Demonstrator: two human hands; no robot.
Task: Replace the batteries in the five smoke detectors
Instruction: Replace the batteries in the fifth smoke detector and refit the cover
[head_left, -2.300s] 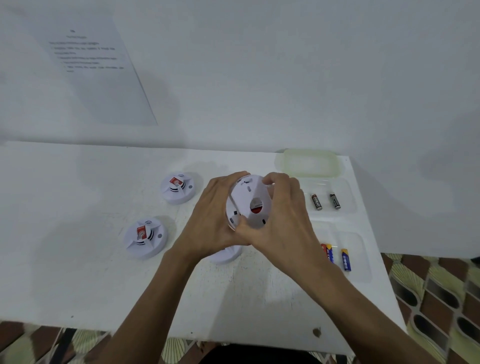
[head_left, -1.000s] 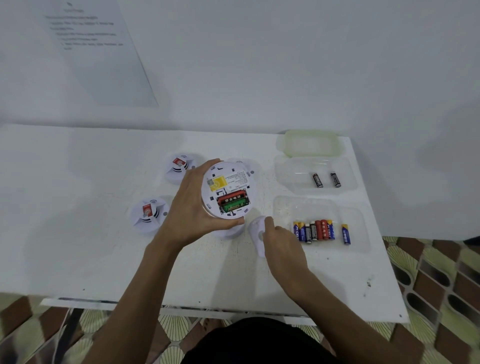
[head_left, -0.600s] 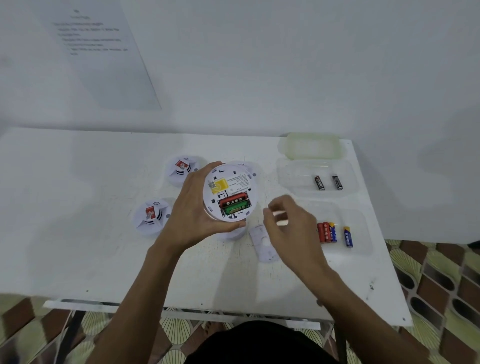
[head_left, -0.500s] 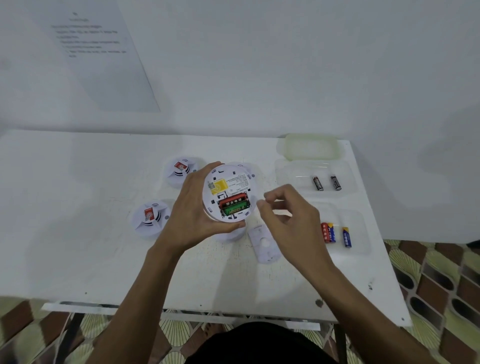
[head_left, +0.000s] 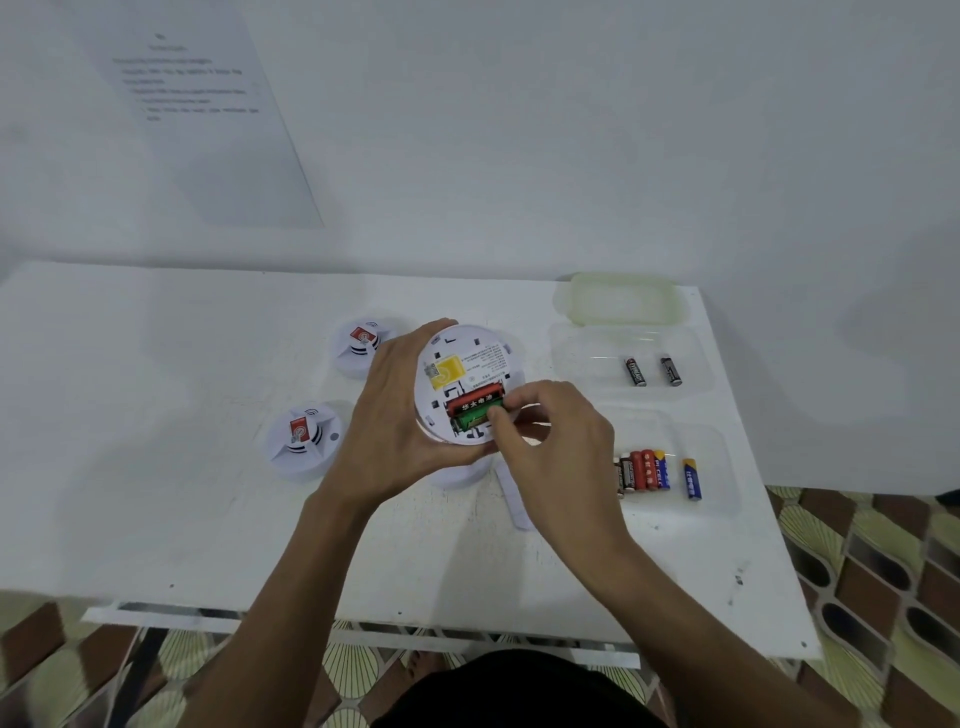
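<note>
So the left hand (head_left: 400, 415) has its fingers wrapped wide round the rim of a smoke detector (head_left: 462, 364), holding it up off the table (head_left: 156, 467) with the back facing the camera. It's a smooth white plastic disc with a square yellow sticker, some tiny printed text and an open rectangular battery slot. Two cylinders sit side by side in the slot, a red battery (head_left: 475, 401) with glossy wrap and a green battery (head_left: 470, 418) below it. The right hand (head_left: 561, 457) is curled in tight, with thumb and forefinger pinching narrowly at the right end of the green battery.

Two more detectors (head_left: 361, 348) (head_left: 301, 441) sit face up on the matte white table to the left, domed, with slotted vents and red labels. Another round white body (head_left: 462, 475) peeks out under the hands, mostly hidden. A thin flat white cover (head_left: 514, 504) lies just beside it, half behind the right wrist.

To the right there's a clear, thin plastic far tray (head_left: 582, 358) holding two black batteries (head_left: 635, 371) that lie apart. The near tray (head_left: 727, 467) holds a tight row of mixed batteries (head_left: 644, 470) in black, red and blue, plus one blue battery (head_left: 691, 478) alone. A cloudy greenish lid (head_left: 623, 301) with rounded corners sits at the back edge. A printed paper sheet (head_left: 208, 119) is stuck to the white wall.
</note>
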